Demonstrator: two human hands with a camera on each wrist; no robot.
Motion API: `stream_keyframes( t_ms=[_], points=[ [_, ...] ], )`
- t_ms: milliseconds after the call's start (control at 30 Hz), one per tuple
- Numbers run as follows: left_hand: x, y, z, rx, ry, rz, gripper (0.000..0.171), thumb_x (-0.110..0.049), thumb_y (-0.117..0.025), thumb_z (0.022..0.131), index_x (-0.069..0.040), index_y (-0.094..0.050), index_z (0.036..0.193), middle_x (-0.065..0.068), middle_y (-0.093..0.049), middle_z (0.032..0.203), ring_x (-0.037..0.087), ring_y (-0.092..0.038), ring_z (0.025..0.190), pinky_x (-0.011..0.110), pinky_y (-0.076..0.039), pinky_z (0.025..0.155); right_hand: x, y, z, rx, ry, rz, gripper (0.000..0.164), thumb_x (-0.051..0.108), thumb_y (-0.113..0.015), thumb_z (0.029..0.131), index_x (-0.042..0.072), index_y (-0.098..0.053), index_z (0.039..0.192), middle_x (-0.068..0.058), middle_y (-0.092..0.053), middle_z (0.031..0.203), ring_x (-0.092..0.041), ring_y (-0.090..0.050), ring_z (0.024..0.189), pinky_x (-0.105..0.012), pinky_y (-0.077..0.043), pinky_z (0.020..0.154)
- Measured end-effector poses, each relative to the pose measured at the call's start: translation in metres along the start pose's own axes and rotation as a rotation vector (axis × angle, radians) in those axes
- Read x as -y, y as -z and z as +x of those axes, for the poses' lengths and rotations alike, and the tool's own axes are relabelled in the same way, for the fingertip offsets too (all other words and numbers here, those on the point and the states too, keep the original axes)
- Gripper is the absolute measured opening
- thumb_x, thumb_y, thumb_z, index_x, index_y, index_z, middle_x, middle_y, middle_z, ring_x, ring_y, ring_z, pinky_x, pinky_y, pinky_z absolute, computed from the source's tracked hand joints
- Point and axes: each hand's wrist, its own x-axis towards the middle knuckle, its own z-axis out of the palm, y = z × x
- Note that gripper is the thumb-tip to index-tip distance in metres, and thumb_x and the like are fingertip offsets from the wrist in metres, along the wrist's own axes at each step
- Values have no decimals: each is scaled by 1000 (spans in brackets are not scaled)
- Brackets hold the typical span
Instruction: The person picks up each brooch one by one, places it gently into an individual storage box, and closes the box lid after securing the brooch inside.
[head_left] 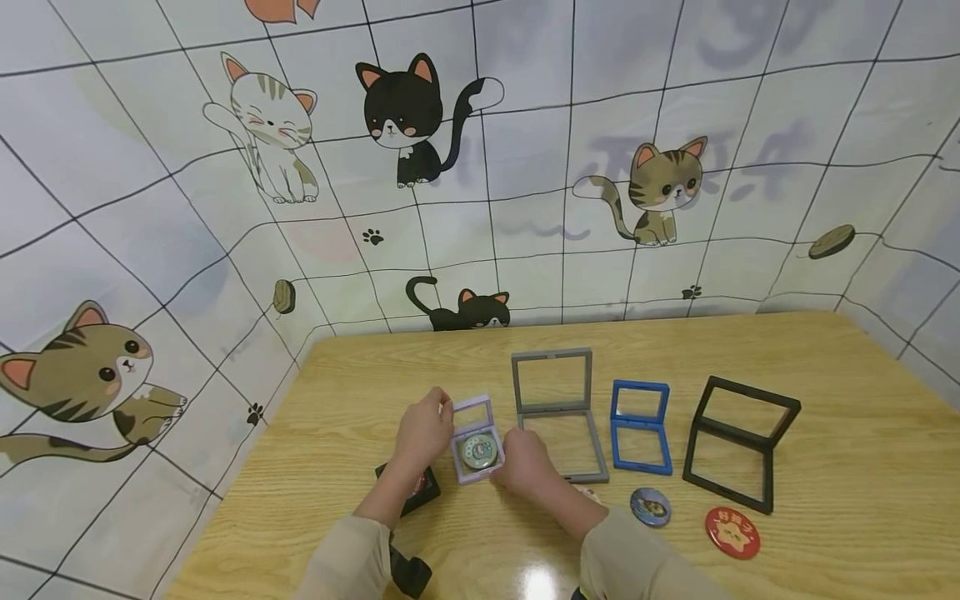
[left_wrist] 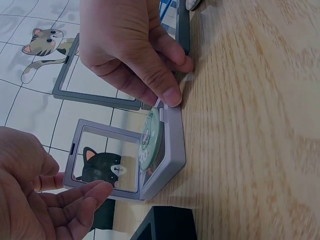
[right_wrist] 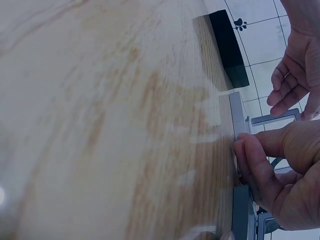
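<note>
A small lilac hinged display frame point(head_left: 477, 478) stands with its lid raised on the wooden table in the head view. Inside its base lies a round green pin badge point(head_left: 479, 451) with a cartoon print. My left hand point(head_left: 424, 429) is at the lid's left edge; in the left wrist view its fingers point(left_wrist: 102, 190) lie over one face, with another digit behind the rim. My right hand point(head_left: 527, 462) grips the right side of the base, its thumb point(left_wrist: 172, 96) pressed on the rim. In the right wrist view, thumb and forefinger point(right_wrist: 255, 150) pinch the base wall.
Behind and right stand open grey point(head_left: 553, 408), blue point(head_left: 641, 423) and black point(head_left: 731, 442) frames. Blue point(head_left: 650, 507) and red point(head_left: 732, 532) badges lie in front of them. A black case point(head_left: 423, 496) sits under my left forearm, with a black object point(head_left: 409, 573) nearer. A cat-print cloth wall point(head_left: 525, 242) borders the table.
</note>
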Motion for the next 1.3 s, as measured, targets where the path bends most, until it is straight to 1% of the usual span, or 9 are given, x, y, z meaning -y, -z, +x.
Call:
stream_keyframes(
  t_ms=[300,467,633,700,867,933,1100,1233,1300],
  points=[
    [1,-2,-1,-27,3,42,14,-10,-45,93,-1,-55,92,0,-43,52,8,-33,39,20,-27,38,-1,-1,0,-15,11,-25,25,-3,-74,58,4,-51,50,3,-46,39,-9,-42,35,-20,-36,39],
    [1,-2,-2,-3,26,16,15,-12,-46,92,-1,-55,88,-1,-40,50,8,-32,39,19,-26,37,-2,-2,-1,-18,13,-25,26,-3,-75,57,4,-51,50,2,-46,40,-8,-43,36,-20,-37,40],
    [2,-2,-4,27,29,-14,16,-16,-46,92,-4,-52,83,-2,-37,48,7,-29,38,19,-24,36,-2,-1,-2,3,1,7,23,-4,-74,59,1,-52,56,2,-47,42,-6,-42,33,-19,-37,38],
    [2,-2,-4,42,38,-28,17,-17,-47,91,-5,-51,80,-2,-38,48,8,-29,38,19,-25,37,-2,-1,-2,7,-2,15,22,-5,-73,59,1,-53,57,2,-48,42,-5,-43,33,-19,-37,37],
    [0,0,-5,117,99,-90,18,-20,-48,90,-6,-51,80,1,-49,53,10,-43,42,22,-32,40,-3,-2,-2,8,-10,20,21,-5,-73,59,0,-53,60,0,-48,46,-7,-44,35,-19,-37,38],
    [0,1,-6,147,108,-103,18,-21,-48,91,-6,-51,80,2,-53,56,12,-48,45,23,-34,41,-3,-3,-2,7,-12,17,21,-5,-73,59,0,-53,60,0,-49,47,-8,-44,36,-19,-37,38],
    [2,1,-9,182,102,-129,17,-20,-50,89,-5,-50,81,2,-51,58,11,-47,45,23,-35,42,-3,-3,-3,3,-12,-13,21,-5,-72,60,2,-51,58,0,-48,46,-9,-44,38,-18,-35,37],
    [6,-1,-12,219,142,-193,16,-19,-52,88,-4,-48,83,2,-46,58,10,-43,44,20,-36,41,-1,-2,-3,9,-19,-16,21,-6,-69,61,2,-50,58,0,-48,46,-7,-43,36,-17,-35,36],
    [7,-1,-13,241,164,-232,18,-19,-52,88,-3,-46,83,0,-43,56,9,-40,42,20,-34,39,-1,-2,-4,11,-19,-10,20,-7,-68,61,2,-50,59,0,-48,45,-7,-43,35,-17,-35,36]
  ],
)
